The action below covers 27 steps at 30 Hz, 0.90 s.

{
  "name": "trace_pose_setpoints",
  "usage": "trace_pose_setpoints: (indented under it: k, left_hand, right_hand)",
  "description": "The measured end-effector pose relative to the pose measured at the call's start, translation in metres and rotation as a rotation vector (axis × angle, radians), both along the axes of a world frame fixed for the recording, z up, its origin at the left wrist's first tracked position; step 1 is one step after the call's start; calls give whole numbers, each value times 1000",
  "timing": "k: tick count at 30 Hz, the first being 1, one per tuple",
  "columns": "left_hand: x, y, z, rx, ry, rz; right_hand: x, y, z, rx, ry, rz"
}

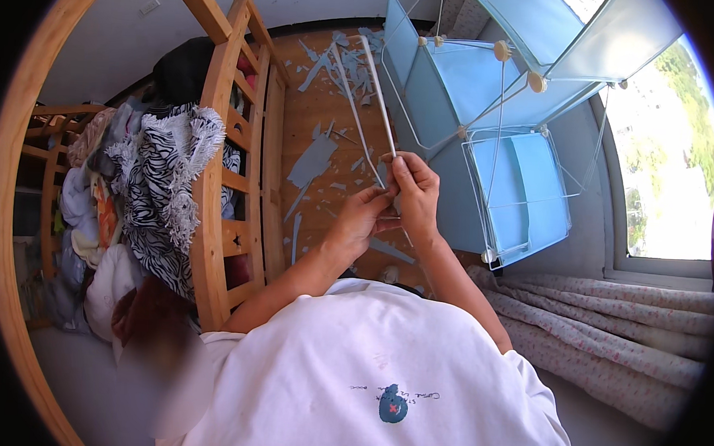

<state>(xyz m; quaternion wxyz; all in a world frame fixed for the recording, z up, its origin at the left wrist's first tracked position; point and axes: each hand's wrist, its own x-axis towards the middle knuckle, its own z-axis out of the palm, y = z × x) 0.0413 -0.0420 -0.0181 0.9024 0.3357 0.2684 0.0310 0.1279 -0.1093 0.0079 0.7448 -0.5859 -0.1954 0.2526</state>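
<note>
In front of my chest I hold a narrow-looking white wire frame (377,80), its far end tilted away over the floor. My right hand (415,195) pinches the frame's right side between thumb and fingers. Close against it, my left hand (363,217) has its fingers closed on the near end of the frame. The fingertips of both hands meet there and partly hide the wire. To the right stands a cube storage rack with light blue panels (467,76), white wire edges and round cream connectors (537,82).
Blue-grey torn scraps (312,161) litter the wooden floor (294,212). On the left is a wooden bed frame (217,137) with a zebra-patterned fringed blanket (156,166) and piled clothes (77,203). A patterned curtain (600,321) lies below the bright window (670,173) at right.
</note>
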Motion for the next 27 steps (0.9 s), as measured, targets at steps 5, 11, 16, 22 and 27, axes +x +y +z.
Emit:
trace_pose_setpoints:
  k: [5,11,16,22,27]
  left_hand:
    - [3,2,26,238,98,28]
    - [-1,0,21,167,63,-1]
    - [-5,6,16,22,62,-115]
    - [-8,12,4,78,38,-194]
    - [-10,19,1,-35,-29,38]
  right_hand:
    - [8,1,4,31,-68,-113]
    - [2,3,3,6,216,-73]
    - [0,5,2,-82,151,-13]
    - [-2,1,1,-124,192,127]
    - [-8,-12,-9,-402,-233,65]
